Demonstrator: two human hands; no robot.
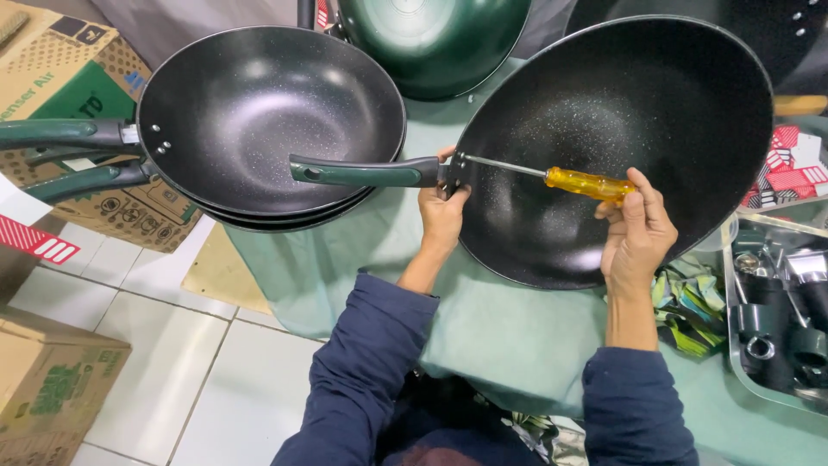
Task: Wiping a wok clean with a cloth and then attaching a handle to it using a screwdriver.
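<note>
Sleeves low; my left hand (442, 216) grips the wok (617, 147) at its green handle (366, 172), right hand (636, 231) clenches the screwdriver (552, 178) — tip could slip, scratching coating.

Hidden behind the left hand (442, 216): the joint of handle (366, 172) and pan (617, 147). Cut off at twelve o'clock: the green pan (431, 39). Cut off at three o'clock: the metal tray (776, 311), small dark parts inside too blurred to tell.

Speckled black wok (621, 112) — green handle (362, 172) — amber screwdriver grip (588, 184).
</note>
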